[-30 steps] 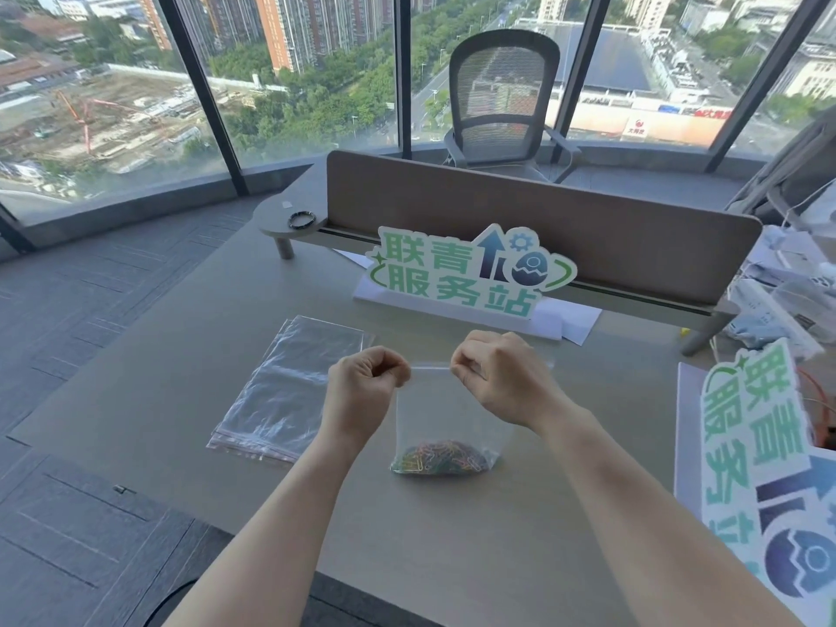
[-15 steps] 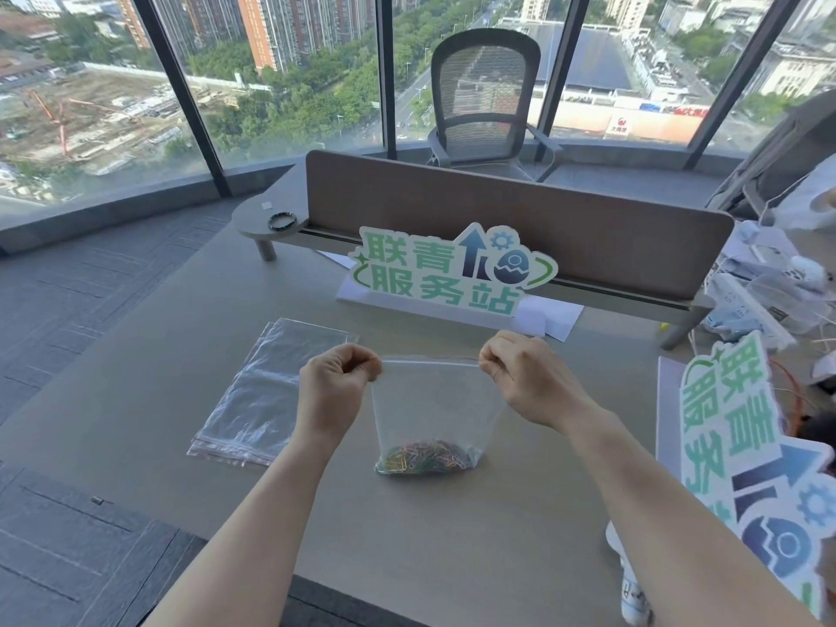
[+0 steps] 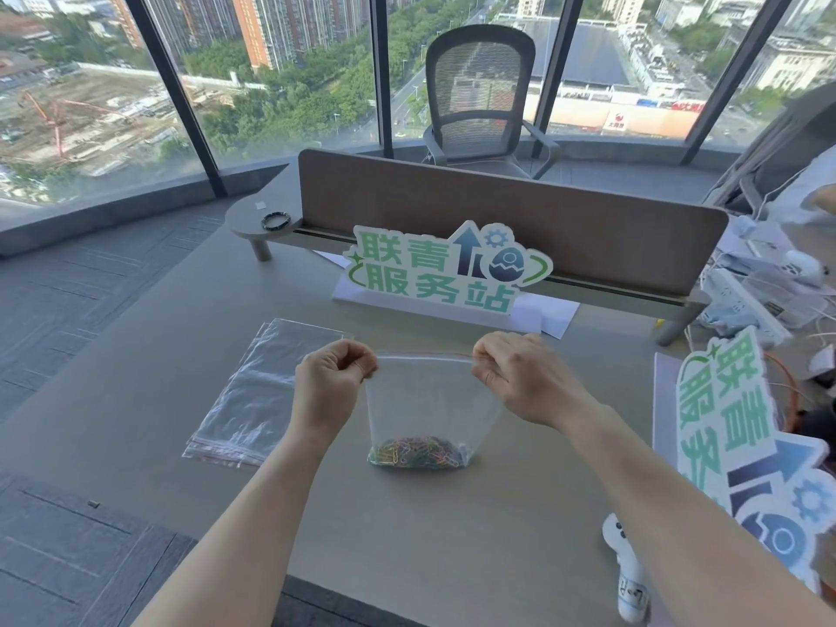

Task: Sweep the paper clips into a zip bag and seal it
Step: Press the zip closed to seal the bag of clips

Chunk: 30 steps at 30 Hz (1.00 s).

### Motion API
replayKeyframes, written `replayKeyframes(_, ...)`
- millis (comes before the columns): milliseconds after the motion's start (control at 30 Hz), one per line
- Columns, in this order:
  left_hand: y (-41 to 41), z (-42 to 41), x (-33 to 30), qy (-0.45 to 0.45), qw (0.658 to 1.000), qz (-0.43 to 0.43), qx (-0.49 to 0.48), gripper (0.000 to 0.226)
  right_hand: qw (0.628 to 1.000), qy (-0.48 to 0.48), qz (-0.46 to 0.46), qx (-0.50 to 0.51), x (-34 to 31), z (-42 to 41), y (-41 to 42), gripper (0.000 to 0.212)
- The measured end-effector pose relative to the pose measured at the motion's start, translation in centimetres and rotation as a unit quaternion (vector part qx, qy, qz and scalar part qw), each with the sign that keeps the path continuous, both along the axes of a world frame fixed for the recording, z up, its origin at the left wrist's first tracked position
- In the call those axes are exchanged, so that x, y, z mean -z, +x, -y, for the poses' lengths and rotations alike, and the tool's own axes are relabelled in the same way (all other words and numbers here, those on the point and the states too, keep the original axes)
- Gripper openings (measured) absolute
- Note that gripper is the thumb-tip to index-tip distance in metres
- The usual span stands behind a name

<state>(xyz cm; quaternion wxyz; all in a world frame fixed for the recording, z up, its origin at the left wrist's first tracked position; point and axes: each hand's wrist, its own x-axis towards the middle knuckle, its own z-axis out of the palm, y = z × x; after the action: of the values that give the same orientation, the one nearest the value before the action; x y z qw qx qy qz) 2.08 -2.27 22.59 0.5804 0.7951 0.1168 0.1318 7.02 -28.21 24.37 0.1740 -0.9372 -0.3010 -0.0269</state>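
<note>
I judge the sealing step is in hand: the paper clips (image 3: pixel 418 452) already lie heaped in the bottom of the zip bag (image 3: pixel 429 400), which stands on the desk (image 3: pixel 135 377) at the centre of my view, spare bags (image 3: pixel 267 391) flat at its 9 o'clock. My left hand (image 3: pixel 332 384) pinches the bag's top corner at 10 o'clock and my right hand (image 3: pixel 520 377) the corner at 2 o'clock, both fists curled closed on the strip, stretching it taut. Next I would press along it and check no gap remains.
</note>
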Motion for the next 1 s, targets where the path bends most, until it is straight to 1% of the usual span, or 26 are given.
replayKeyframes(100, -0.1, 0.0, 0.0, -0.004, 1.000, 0.001, 0.001, 0.027, 1.000, 0.007, 0.009, -0.013, -0.2, -1.0, 0.0, 0.013)
replayKeyframes(200, -0.2, 0.0, 0.1, -0.007, 1.000, 0.002, 0.001, 0.026, 0.999, 0.021, 0.025, -0.021, -0.3, -2.0, 0.0, 0.010)
replayKeyframes(333, -0.3, 0.0, 0.2, -0.007, 1.000, 0.004, 0.003, 0.027, 0.999, 0.042, 0.028, -0.016, -0.4, -2.4, -0.1, 0.012)
replayKeyframes(500, -0.4, 0.1, 0.0, 0.004, 1.000, 0.009, 0.000, 0.028, 0.998, 0.047, 0.037, -0.015, -0.4, -2.4, -0.3, 0.013)
replayKeyframes(1000, 0.1, 0.2, 0.1, 0.005, 0.999, 0.011, -0.032, 0.026, 0.996, 0.040, 0.059, 0.044, 0.7, 0.8, -0.4, 0.013)
